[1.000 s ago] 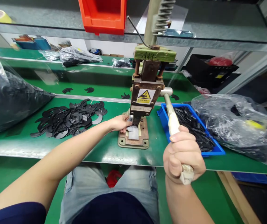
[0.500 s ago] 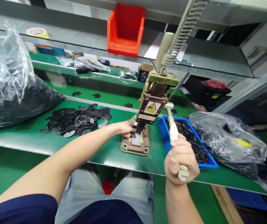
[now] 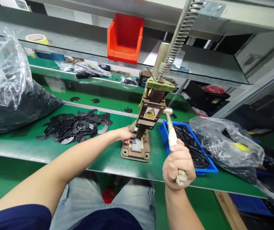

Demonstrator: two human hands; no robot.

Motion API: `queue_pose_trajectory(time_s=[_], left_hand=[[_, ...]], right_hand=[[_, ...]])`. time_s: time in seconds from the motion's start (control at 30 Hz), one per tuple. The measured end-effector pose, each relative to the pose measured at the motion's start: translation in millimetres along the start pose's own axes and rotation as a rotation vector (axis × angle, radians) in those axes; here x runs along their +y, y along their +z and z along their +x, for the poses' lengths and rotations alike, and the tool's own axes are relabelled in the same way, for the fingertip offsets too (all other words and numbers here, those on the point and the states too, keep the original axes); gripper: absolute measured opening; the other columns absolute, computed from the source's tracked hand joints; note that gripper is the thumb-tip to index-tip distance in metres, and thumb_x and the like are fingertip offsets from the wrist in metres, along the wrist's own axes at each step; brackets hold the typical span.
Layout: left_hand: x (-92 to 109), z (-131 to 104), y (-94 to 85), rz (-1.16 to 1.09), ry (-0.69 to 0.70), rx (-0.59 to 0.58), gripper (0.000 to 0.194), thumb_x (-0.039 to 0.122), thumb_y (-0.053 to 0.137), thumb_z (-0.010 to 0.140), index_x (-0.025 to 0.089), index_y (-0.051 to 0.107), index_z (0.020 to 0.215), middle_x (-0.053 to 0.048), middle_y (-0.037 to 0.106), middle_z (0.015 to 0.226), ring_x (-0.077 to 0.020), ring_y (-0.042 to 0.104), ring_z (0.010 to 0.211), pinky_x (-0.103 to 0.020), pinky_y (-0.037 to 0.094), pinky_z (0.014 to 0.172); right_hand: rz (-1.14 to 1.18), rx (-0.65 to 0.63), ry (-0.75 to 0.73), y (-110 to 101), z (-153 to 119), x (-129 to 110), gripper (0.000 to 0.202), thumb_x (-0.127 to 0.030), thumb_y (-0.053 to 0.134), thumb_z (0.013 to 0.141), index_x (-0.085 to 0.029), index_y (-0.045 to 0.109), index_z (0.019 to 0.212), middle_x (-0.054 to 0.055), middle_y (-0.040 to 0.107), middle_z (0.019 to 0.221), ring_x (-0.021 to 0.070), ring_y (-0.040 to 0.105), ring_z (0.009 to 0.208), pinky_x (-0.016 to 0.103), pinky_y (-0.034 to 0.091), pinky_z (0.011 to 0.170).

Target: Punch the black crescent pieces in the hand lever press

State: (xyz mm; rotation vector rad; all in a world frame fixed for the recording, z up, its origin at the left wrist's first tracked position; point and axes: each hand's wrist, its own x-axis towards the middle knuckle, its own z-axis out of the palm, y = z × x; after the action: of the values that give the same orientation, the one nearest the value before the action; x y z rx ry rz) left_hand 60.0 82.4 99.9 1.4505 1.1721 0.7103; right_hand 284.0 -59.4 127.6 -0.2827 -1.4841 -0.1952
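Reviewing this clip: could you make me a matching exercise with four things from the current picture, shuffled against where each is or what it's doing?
Column one
1. Left hand
2. Right hand
3. Red bin
4. Blue tray

Column two
A. On the grey shelf
B. Gripping the lever of the press
C. Holding a dark part at the press
D. On the bench, with black pieces inside

Pairs: 1-C, 2-B, 3-A, 4-D

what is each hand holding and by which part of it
The right hand grips the lever near its free, wrapped end. The left hand pinches a dark flat piece at the press; exactly where on the piece cannot be told.
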Motion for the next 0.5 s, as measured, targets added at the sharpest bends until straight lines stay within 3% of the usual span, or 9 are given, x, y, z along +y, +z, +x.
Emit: queue_pose_trajectory(time_s=[0.13,0.23,0.3,0.37,0.4,0.5], left_hand=[[0,-7,4.6,-0.004,-0.058,0.027,0.028,0.043,0.073,0.096,0.019,0.060,0.104,0.004,0.059,0.055,-0.0125,0.060,0.043,-0.019,0.047,0.042],[3,-16,8.1,-0.136,-0.030,0.029,0.033,0.051,0.063,0.102,0.018,0.059,0.100,0.001,0.065,0.064,-0.0116,0.062,0.046,-0.021,0.052,0.046],[7,-23,1.3,-0.202,0.027,-0.019,0.039,0.055,0.061,0.101,0.017,0.061,0.099,-0.005,0.073,0.079,-0.0122,0.066,0.053,-0.023,0.054,0.049],[10,-28,-19.6,-0.143,0.116,-0.013,0.040,0.056,0.062,0.099,0.017,0.063,0.100,-0.010,0.078,0.095,-0.0132,0.069,0.060,-0.024,0.054,0.052],[11,-30,-35.9,-0.052,0.164,0.048,0.038,0.055,0.061,0.099,0.017,0.065,0.100,-0.010,0.079,0.099,-0.0135,0.070,0.062,-0.024,0.053,0.053],[4,-38,-97.0,0.411,0.271,0.415,0.028,0.047,0.061,0.097,0.020,0.069,0.096,-0.007,0.080,0.102,-0.0163,0.071,0.075,-0.027,0.054,0.066]], right_hand=[[0.019,-0.024,-0.006,-3,-2,2,0.018,-0.027,0.068,0.090,-0.023,0.060,0.075,-0.002,0.061,0.074,0.0210,0.065,0.087,0.065,0.050,0.107],[0.020,-0.015,-0.005,-3,-2,3,0.018,-0.026,0.068,0.089,-0.023,0.059,0.074,-0.002,0.061,0.074,0.0209,0.065,0.087,0.064,0.050,0.107],[0.022,-0.014,-0.004,-3,-2,3,0.019,-0.025,0.069,0.089,-0.022,0.059,0.073,-0.002,0.062,0.074,0.0207,0.066,0.086,0.063,0.051,0.107],[0.029,-0.013,-0.009,-3,-2,4,0.019,-0.025,0.070,0.088,-0.022,0.058,0.073,-0.002,0.062,0.074,0.0203,0.066,0.086,0.062,0.051,0.107],[0.030,-0.012,-0.011,-3,-2,4,0.020,-0.025,0.070,0.088,-0.022,0.058,0.072,-0.002,0.062,0.073,0.0202,0.066,0.085,0.061,0.051,0.108],[0.023,-0.012,-0.003,-2,-1,5,0.022,-0.026,0.071,0.088,-0.022,0.058,0.071,-0.001,0.063,0.073,0.0201,0.067,0.085,0.060,0.052,0.108]])
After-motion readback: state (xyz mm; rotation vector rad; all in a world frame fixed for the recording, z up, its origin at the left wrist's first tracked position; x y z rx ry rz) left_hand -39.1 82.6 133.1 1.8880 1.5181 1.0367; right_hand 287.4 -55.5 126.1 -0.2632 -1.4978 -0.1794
